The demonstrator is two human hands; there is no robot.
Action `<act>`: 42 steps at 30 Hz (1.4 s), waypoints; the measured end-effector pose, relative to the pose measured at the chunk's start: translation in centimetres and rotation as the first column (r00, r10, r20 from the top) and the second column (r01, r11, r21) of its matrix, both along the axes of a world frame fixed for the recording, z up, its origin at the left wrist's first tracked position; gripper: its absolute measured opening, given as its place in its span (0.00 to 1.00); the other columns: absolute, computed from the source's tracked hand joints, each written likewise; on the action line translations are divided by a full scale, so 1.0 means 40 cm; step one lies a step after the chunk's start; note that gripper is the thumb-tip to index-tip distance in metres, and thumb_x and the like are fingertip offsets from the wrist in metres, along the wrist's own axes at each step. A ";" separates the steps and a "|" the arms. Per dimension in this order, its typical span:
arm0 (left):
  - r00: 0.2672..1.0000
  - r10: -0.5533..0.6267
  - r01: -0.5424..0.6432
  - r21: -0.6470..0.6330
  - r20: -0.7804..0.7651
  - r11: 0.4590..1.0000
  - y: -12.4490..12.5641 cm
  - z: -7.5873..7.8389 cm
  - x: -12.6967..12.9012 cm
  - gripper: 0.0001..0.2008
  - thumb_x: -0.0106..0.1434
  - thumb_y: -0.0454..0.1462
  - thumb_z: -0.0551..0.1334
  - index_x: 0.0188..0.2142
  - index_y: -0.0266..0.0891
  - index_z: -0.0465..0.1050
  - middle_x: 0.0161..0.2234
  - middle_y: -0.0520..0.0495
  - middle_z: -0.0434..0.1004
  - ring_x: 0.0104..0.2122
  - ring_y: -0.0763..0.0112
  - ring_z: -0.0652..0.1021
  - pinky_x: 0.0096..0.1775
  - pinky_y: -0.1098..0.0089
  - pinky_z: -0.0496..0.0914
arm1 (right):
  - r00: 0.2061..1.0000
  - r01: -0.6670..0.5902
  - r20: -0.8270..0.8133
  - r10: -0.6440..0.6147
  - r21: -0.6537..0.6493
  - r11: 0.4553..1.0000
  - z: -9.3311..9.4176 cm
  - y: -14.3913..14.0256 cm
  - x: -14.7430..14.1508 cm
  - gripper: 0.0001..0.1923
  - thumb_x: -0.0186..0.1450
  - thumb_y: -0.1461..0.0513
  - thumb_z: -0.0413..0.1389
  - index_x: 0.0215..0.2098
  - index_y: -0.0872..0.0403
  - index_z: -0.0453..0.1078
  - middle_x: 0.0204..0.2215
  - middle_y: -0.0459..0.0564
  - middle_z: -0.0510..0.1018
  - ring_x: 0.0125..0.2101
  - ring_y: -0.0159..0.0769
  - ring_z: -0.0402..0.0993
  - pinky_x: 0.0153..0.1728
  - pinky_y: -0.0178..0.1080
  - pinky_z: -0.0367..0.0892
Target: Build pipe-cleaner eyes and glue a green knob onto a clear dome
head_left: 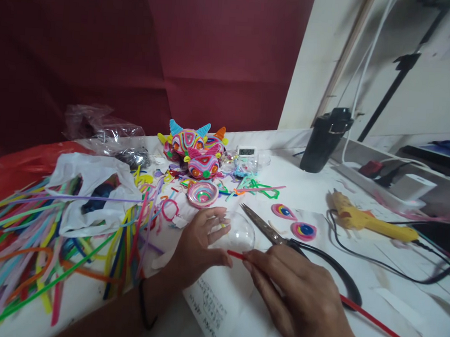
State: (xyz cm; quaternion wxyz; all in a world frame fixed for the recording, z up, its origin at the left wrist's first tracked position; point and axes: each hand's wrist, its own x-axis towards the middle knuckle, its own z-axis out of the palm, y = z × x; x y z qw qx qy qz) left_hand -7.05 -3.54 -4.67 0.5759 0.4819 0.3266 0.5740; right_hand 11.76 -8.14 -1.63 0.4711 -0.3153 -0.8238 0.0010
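Observation:
My left hand (196, 243) curves around a clear plastic ball (242, 234), its fingers along the far left side and its thumb in front. The ball's lower outline is partly hidden by my hands. Between the thumb and fingers of my right hand (297, 294) is a red pipe cleaner (391, 326). Its short end points at my left thumb, close to the ball, while the long end trails to the lower right. Scissors (269, 230) with black handles lie just beyond my right hand. Two coiled eye shapes (282, 211) in pink, yellow and blue rest behind them.
Many loose pipe cleaners (22, 257) and a white plastic bag (94, 169) cover the left side. Finished colourful horned heads (195, 151) and a coiled round piece (203, 194) stand at the back. A yellow glue gun (371, 222), its cable, and a black bottle (324, 142) are rightward. Handwritten paper (213, 311) lies below.

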 end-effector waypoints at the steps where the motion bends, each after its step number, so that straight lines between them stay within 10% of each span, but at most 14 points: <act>1: 1.000 -0.004 0.004 -0.001 0.005 1.000 0.000 0.000 0.000 0.39 0.29 0.37 0.81 0.44 0.44 0.72 0.45 0.47 0.73 0.51 0.57 0.72 0.57 0.53 0.65 | 1.000 0.004 0.004 -0.004 -0.003 1.000 0.000 0.000 -0.001 0.07 0.66 0.69 0.53 0.38 0.59 0.72 0.22 0.48 0.71 0.23 0.32 0.68 0.22 0.34 0.63; 23: 0.999 0.031 -0.029 -0.112 0.023 0.993 0.001 -0.017 -0.002 0.38 0.32 0.33 0.79 0.46 0.42 0.73 0.52 0.43 0.73 0.53 0.51 0.73 0.56 0.52 0.67 | 0.998 0.038 0.057 -0.041 0.058 0.998 0.001 0.009 -0.020 0.09 0.66 0.70 0.51 0.36 0.59 0.74 0.21 0.48 0.71 0.22 0.32 0.67 0.21 0.34 0.62; 42: 0.999 0.013 -0.008 -0.128 0.039 0.992 0.001 -0.013 -0.010 0.34 0.37 0.37 0.79 0.47 0.42 0.77 0.49 0.42 0.77 0.51 0.50 0.76 0.55 0.55 0.68 | 0.992 -0.063 -0.121 0.046 -0.140 0.988 -0.006 0.023 -0.009 0.05 0.67 0.68 0.53 0.37 0.55 0.70 0.27 0.46 0.74 0.27 0.29 0.71 0.27 0.33 0.66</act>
